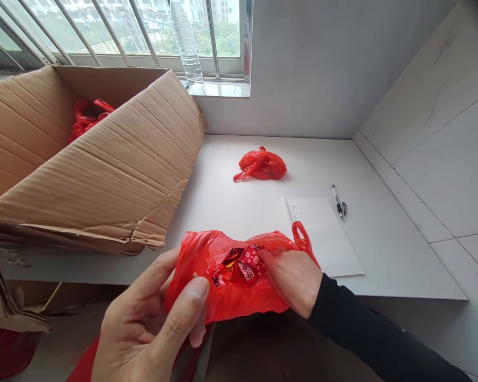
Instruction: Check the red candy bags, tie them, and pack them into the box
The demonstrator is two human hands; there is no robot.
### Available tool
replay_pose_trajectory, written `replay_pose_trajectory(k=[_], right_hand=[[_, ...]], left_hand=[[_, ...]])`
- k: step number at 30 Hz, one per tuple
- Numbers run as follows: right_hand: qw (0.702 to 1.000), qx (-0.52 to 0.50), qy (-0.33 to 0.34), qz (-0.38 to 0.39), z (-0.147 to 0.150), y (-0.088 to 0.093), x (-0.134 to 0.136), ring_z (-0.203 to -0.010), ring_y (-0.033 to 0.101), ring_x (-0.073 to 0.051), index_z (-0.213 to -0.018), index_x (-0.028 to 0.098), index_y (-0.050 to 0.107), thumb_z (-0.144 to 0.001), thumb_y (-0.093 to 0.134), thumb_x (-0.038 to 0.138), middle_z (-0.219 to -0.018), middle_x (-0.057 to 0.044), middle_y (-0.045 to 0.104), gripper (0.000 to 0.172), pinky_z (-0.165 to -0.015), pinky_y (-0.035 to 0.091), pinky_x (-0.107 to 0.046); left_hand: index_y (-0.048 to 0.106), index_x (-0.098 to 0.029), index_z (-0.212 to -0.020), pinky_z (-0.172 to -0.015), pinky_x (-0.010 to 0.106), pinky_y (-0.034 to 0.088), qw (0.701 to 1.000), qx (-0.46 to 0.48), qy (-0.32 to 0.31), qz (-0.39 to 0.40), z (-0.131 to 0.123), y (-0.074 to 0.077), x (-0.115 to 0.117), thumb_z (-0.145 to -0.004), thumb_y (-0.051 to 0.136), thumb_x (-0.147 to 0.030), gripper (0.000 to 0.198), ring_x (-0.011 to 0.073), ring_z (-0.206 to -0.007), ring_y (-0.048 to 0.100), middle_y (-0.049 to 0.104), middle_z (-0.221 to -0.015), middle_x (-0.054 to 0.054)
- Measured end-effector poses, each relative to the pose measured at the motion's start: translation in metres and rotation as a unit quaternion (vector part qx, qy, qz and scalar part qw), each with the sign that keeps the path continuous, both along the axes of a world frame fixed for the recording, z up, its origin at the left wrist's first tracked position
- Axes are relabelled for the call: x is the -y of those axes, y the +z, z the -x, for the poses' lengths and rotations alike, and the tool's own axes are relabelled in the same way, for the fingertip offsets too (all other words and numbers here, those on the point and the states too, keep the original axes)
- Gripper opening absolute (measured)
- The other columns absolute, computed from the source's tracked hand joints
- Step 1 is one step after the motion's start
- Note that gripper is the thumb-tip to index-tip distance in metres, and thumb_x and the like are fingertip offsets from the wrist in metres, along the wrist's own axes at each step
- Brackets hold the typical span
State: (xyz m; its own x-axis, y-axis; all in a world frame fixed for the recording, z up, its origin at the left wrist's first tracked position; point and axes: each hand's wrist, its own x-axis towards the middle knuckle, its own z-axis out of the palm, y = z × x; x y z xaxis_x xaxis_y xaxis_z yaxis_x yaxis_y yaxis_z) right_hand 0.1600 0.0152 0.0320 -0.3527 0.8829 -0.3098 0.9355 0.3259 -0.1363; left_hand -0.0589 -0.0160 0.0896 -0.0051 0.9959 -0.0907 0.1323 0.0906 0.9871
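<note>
A thin red plastic bag (247,302) is held with its mouth open near the table's front edge. Inside it lie several candies (239,268) in shiny red and gold wrappers, some with white dots or lettering. My left hand (151,318) is closed on the bag's left rim, thumb in front and fingers behind. From the right, my right hand (297,278) reaches into the bag, its fingertips beside the candies. The red plastic hides most of those fingers, so whether they grip anything is unclear. One bag handle loops up behind this hand.
A large open cardboard box (103,175) at left contains red bags (83,124). On the white table (398,254) rest a tied red bag (263,163), a paper sheet (326,239), and a pen (337,201) with its cap beside it. A water bottle (189,53) stands on the windowsill.
</note>
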Motion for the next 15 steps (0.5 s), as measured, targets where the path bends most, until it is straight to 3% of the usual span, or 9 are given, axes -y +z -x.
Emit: replay_pose_trajectory(k=[6,9,12,15], right_hand=[[0.998,-0.045,-0.024,-0.041,-0.014,0.018,0.016,-0.085,0.067,-0.026,-0.102,0.018,0.065,-0.094,0.045,0.011,-0.090,-0.008,0.069,0.023,-0.068,0.050,-0.035],[0.998,-0.040,-0.026,-0.032,-0.018,0.019,0.019,-0.077,0.065,-0.024,-0.095,0.018,0.065,-0.095,0.044,0.012,-0.083,-0.006,0.068,0.022,-0.064,0.051,-0.036],[0.995,-0.072,-0.035,-0.060,-0.020,0.021,0.015,-0.072,0.065,-0.022,-0.102,0.019,0.066,-0.099,0.043,0.019,-0.079,-0.004,0.067,0.023,-0.061,0.051,-0.035],[0.968,-0.162,-0.050,-0.183,-0.029,0.033,0.009,-0.083,0.066,-0.022,-0.117,0.021,0.064,-0.102,0.042,0.024,-0.092,-0.006,0.070,0.027,-0.074,0.055,-0.037]], left_hand=[[0.061,-0.035,-0.131,-0.043,0.029,0.042,1.000,-0.011,-0.006,-0.011,0.000,-0.003,0.003,-0.086,0.066,-0.042,0.046,0.0167,-0.039,0.048,0.052,-0.045,-0.004],[0.060,-0.034,-0.131,-0.044,0.029,0.044,1.000,-0.011,-0.018,-0.006,-0.004,-0.001,-0.002,-0.088,0.064,-0.043,0.045,0.0166,-0.040,0.049,0.051,-0.045,-0.004],[0.061,-0.032,-0.129,-0.045,0.028,0.044,0.999,-0.012,-0.006,-0.034,-0.009,0.012,-0.016,-0.086,0.067,-0.042,0.045,0.0159,-0.043,0.050,0.053,-0.047,-0.004],[0.065,-0.030,-0.122,-0.047,0.027,0.044,0.996,0.007,0.026,-0.086,-0.015,0.032,-0.029,-0.082,0.071,-0.038,0.041,0.0136,-0.043,0.050,0.056,-0.051,-0.004]])
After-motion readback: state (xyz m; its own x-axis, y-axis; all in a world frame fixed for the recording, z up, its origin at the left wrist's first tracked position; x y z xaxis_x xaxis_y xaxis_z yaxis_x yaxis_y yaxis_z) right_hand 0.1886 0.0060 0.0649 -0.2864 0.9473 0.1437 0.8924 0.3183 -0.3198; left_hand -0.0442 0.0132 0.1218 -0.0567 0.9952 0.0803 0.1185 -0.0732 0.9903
